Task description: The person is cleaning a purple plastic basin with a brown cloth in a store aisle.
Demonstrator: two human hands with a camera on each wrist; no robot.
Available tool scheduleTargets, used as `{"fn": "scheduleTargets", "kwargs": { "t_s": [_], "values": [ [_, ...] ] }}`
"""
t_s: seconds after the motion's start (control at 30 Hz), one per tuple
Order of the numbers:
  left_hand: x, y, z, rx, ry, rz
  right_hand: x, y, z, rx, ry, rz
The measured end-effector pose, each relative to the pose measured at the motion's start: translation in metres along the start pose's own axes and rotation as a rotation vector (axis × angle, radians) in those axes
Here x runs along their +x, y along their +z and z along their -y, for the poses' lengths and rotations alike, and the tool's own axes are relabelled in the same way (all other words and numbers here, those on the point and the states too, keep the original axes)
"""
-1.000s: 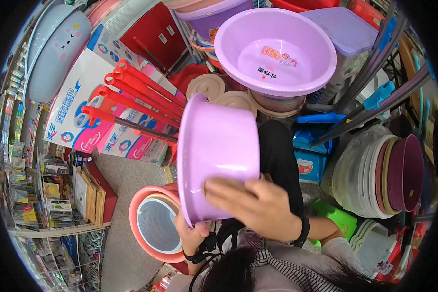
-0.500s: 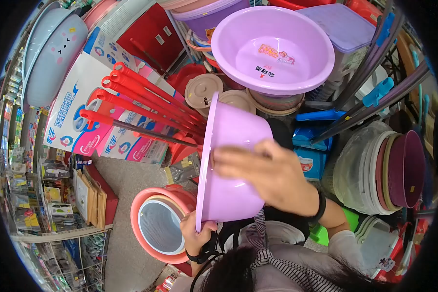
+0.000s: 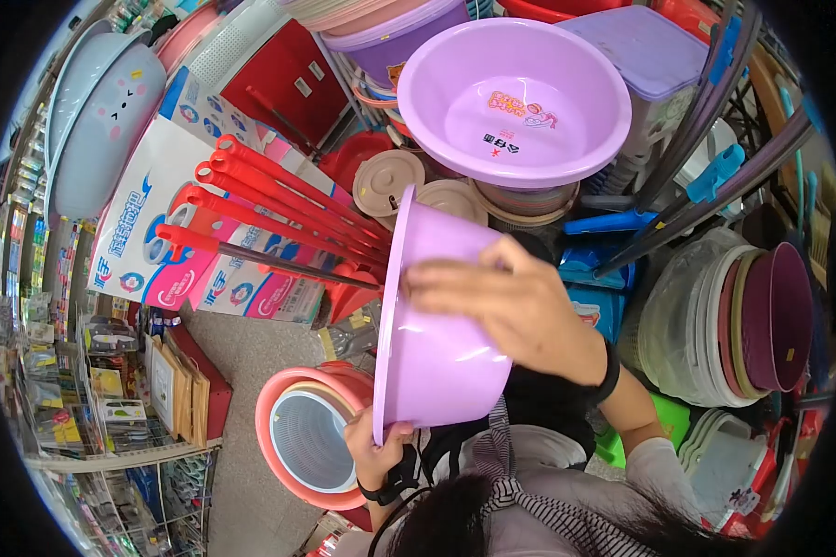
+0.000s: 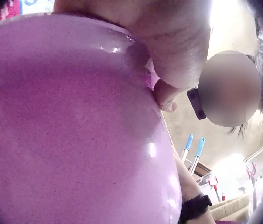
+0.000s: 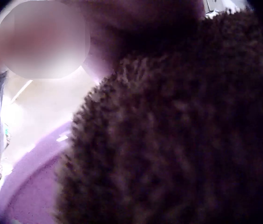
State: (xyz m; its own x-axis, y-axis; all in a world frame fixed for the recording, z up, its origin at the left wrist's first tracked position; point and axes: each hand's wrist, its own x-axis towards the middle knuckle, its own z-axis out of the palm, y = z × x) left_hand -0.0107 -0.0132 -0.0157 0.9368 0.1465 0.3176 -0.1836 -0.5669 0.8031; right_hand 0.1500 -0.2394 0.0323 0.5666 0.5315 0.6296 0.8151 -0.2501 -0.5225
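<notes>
A light purple plastic basin (image 3: pixel 446 343), turned on its side with its rim to the left, is held up in front of the person. My left hand (image 3: pixel 377 449) grips the lower rim, thumb on the outer wall. In the left wrist view the basin's glossy wall (image 4: pixel 75 126) fills the left side below that hand (image 4: pixel 178 37). My right hand (image 3: pixel 520 306) lies over the outer wall with its fingers stretched toward the rim, slightly blurred. A dark fuzzy surface (image 5: pixel 178 140) covers much of the right wrist view, beside a purple rim (image 5: pixel 33 163).
A second purple basin (image 3: pixel 515 102) sits on stacked containers ahead. Red-handled poles (image 3: pixel 279 209) lean out beside printed boxes (image 3: pixel 158 223) at left. Nested pink and grey baskets (image 3: pixel 311 436) stand on the floor. Blue dustpans (image 3: pixel 594 269) and stacked tubs (image 3: pixel 697 325) lie at right.
The held basin has shifted right and turned, so more of its outer wall tilts away. My right hand has moved up and right along the wall; the left still grips the rim.
</notes>
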Motion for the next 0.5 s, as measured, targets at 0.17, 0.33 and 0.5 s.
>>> {"fn": "scheduleTargets", "kwargs": {
  "t_s": [0.17,0.33,0.5],
  "values": [
    [-0.001,0.001,0.002,0.004,0.031,0.009,0.008,0.001,-0.006,-0.047,0.163,-0.110],
    [-0.005,-0.001,0.007,-0.023,0.038,0.007,-0.011,-0.003,0.006,0.006,-0.008,0.010],
    [0.000,-0.018,0.005,-0.078,-0.050,0.154,-0.022,-0.002,0.017,0.069,-0.096,0.100]
  ]
}}
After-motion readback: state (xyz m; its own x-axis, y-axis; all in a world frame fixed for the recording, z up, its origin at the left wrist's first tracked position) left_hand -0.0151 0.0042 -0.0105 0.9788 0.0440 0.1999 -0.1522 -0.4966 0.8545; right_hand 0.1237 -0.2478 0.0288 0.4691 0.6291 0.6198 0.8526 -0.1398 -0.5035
